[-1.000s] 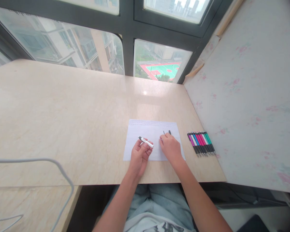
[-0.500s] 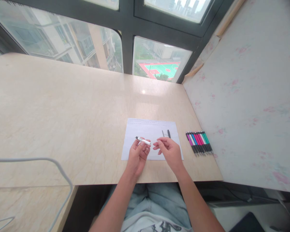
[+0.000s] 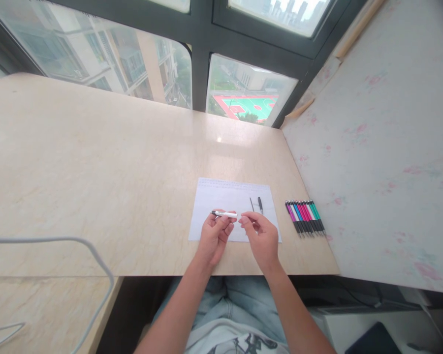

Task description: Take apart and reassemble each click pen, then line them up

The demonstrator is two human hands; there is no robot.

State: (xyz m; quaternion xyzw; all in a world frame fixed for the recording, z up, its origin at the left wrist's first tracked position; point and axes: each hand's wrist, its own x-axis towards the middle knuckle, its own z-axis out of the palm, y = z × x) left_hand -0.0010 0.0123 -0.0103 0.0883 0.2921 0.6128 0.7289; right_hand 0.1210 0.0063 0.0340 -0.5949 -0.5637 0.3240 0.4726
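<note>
My left hand (image 3: 214,235) is closed round a white pen barrel (image 3: 227,215) with a dark end pointing left. The barrel lies nearly level above a sheet of paper (image 3: 229,194) with lines of writing along its top. Close to the barrel's right end is my right hand (image 3: 259,233), its thumb and forefinger pinched together. Whatever sits between those fingertips, if anything, is too small to make out. Just beyond the right hand, a thin dark refill (image 3: 251,204) and a black pen part (image 3: 260,204) lie on the paper.
A row of several coloured pens with black grips (image 3: 304,218) lies to the right, near the papered wall (image 3: 384,172). A grey cable (image 3: 59,239) curves over the desk (image 3: 107,187) at left. Windows stand along the back.
The white barrel has turned from slanted to nearly level. My right thumb and forefinger have come together close to its right end. The view has shifted slightly.
</note>
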